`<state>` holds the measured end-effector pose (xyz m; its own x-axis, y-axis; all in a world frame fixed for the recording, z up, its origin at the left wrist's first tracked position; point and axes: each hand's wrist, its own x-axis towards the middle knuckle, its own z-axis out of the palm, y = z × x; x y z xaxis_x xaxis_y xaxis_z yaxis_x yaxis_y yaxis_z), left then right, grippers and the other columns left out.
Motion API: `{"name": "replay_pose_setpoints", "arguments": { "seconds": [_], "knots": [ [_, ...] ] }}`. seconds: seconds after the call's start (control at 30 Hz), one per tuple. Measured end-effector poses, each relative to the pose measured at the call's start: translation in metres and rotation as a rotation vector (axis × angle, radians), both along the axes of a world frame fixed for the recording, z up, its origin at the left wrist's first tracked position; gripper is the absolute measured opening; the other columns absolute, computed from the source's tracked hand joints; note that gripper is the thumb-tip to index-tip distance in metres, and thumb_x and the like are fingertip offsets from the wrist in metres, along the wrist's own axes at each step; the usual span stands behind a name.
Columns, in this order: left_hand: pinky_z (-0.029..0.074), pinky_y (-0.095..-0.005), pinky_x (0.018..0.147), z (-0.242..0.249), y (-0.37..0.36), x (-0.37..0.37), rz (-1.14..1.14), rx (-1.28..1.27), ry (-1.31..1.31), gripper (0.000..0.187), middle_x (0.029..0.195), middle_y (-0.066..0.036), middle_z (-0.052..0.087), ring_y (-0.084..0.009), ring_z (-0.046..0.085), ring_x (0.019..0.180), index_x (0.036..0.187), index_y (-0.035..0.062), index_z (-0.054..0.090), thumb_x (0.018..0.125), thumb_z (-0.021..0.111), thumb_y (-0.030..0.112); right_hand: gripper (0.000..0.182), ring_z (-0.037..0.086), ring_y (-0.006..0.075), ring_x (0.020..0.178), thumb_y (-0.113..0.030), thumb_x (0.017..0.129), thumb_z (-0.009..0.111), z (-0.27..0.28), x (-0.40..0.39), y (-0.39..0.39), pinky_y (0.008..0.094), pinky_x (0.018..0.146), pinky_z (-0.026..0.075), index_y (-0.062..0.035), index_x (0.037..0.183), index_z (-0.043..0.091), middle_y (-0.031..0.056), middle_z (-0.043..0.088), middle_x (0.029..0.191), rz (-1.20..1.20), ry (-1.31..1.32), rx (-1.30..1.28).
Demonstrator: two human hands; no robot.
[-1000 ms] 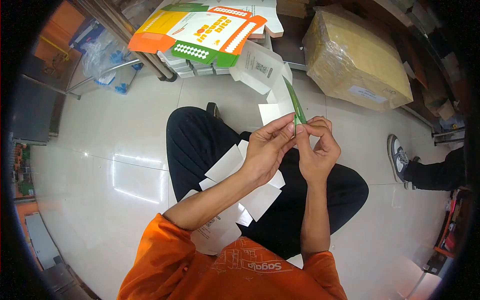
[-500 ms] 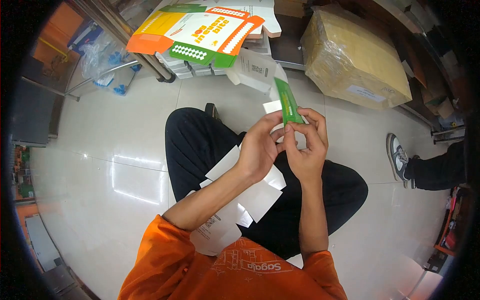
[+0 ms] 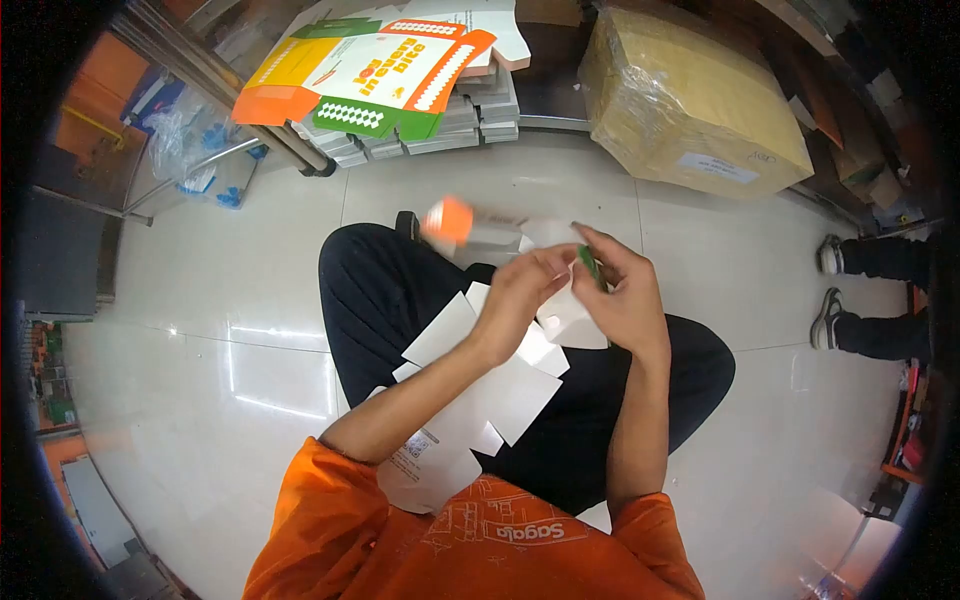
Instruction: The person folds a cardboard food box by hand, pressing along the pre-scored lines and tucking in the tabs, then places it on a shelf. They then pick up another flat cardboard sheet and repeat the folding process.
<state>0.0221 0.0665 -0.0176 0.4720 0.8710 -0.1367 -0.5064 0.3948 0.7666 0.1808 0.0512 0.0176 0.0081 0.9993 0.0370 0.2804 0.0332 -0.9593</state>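
Observation:
A partly folded cardboard box (image 3: 567, 318) is between my two hands above my lap. Its white inner side shows, with a green panel (image 3: 588, 262) near the fingers and an orange flap (image 3: 448, 220) blurred by motion at its far left. My right hand (image 3: 628, 298) grips the green panel's edge, thumb against fingers. Bent fingers of my left hand (image 3: 522, 298) close on the box's near edge beside the right thumb. Beneath my left forearm, another unfolded white box blank (image 3: 510, 400) lies across my lap, printed side partly hidden.
Ahead on the left, a stack of flat box blanks (image 3: 440, 135) carries a colourful printed blank (image 3: 375, 75) on top. A plastic-wrapped carton (image 3: 695, 110) stands at the front right. Metal legs (image 3: 300, 150) rise at left. Another person's shoes (image 3: 828, 318) are on the floor at right.
The held box has turned and come lower, its orange flap swinging out to the left. My right hand has moved slightly down. At right, the other person's second shoe has come into view.

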Motion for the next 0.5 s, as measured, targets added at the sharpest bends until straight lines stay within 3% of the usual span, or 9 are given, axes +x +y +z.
{"name": "replay_pose_setpoints", "arguments": {
  "seconds": [0.03,0.1,0.13,0.17,0.2,0.3,0.43,0.47,0.5],
  "knots": [
    [0.040,-0.0358,0.100,-0.001,0.009,0.001,0.040,-0.154,-0.210,0.029,0.119,-0.008,0.057,-0.0206,0.054,0.113,0.109,0.0062,0.055,0.096,0.052,0.032,0.044,0.066,0.0276,0.098,-0.005,0.080,0.062,0.002,-0.001,-0.001,0.0338,0.087,0.050,0.0053,0.122,0.057,0.0228,0.064,0.113,-0.004,0.002,-0.001],
    [0.046,-0.0327,0.094,0.017,0.022,-0.004,0.021,-0.288,-0.133,0.025,0.112,-0.007,0.060,-0.0180,0.059,0.105,0.107,0.0076,0.054,0.095,0.058,0.029,0.046,0.063,0.0348,0.107,0.000,0.075,0.058,0.009,-0.006,-0.003,0.0365,0.091,0.050,0.0065,0.121,0.057,0.0242,0.061,0.120,0.117,-0.340,0.224],
    [0.046,-0.0327,0.094,0.017,0.023,-0.004,0.019,-0.290,-0.130,0.025,0.112,-0.007,0.060,-0.0180,0.059,0.105,0.107,0.0076,0.054,0.095,0.058,0.029,0.049,0.057,0.0404,0.113,0.000,0.073,0.055,0.006,-0.007,-0.003,0.0387,0.093,0.048,0.0049,0.122,0.058,0.0254,0.056,0.126,0.143,-0.346,0.180],
    [0.049,-0.0308,0.090,0.016,0.025,-0.005,0.044,-0.275,-0.005,0.019,0.108,-0.006,0.061,-0.0167,0.061,0.100,0.105,0.0080,0.055,0.094,0.060,0.023,0.049,0.057,0.0404,0.113,0.000,0.073,0.055,0.007,-0.007,-0.004,0.0387,0.093,0.048,0.0049,0.122,0.058,0.0254,0.056,0.126,0.142,-0.343,0.180],
    [0.052,-0.0288,0.085,0.015,0.027,-0.006,0.070,-0.257,0.120,0.015,0.104,-0.006,0.063,-0.0154,0.063,0.095,0.103,0.0084,0.056,0.093,0.062,0.017,0.046,0.058,0.0399,0.112,-0.001,0.075,0.056,0.008,-0.008,-0.004,0.0381,0.093,0.049,0.0044,0.121,0.059,0.0253,0.057,0.126,0.157,-0.323,0.146],
    [0.053,-0.0303,0.088,0.006,0.029,-0.015,0.081,-0.336,0.050,0.023,0.102,-0.007,0.062,-0.0162,0.064,0.093,0.108,0.0030,0.051,0.090,0.065,0.008,0.040,0.060,0.0385,0.111,-0.002,0.080,0.057,0.007,-0.001,-0.002,0.0371,0.093,0.049,0.0038,0.119,0.061,0.0250,0.058,0.124,0.182,-0.257,0.125],
    [0.055,-0.0272,0.086,0.007,0.033,-0.020,0.124,-0.340,0.125,0.019,0.103,-0.006,0.067,-0.0135,0.065,0.091,0.107,0.0036,0.062,0.090,0.066,0.009,0.029,0.067,0.0315,0.102,-0.007,0.088,0.060,0.006,0.003,-0.002,0.0343,0.086,0.052,0.0049,0.114,0.063,0.0235,0.064,0.116,0.148,-0.188,0.185],
    [0.054,-0.0279,0.083,0.006,0.033,-0.021,0.139,-0.315,0.127,0.026,0.100,-0.007,0.067,-0.0132,0.064,0.091,0.111,0.0028,0.063,0.087,0.070,0.011,0.029,0.067,0.0315,0.102,-0.007,0.088,0.060,0.008,0.002,-0.002,0.0343,0.086,0.052,0.0049,0.114,0.063,0.0235,0.064,0.116,0.149,-0.189,0.185],
    [0.054,-0.0279,0.083,0.005,0.033,-0.021,0.139,-0.315,0.126,0.026,0.100,-0.007,0.067,-0.0132,0.064,0.091,0.111,0.0028,0.063,0.087,0.070,0.011,0.025,0.068,0.0276,0.095,-0.008,0.088,0.062,0.011,-0.001,-0.002,0.0330,0.082,0.052,0.0053,0.108,0.065,0.0224,0.066,0.110,0.024,-0.143,0.081]
  ]
}}
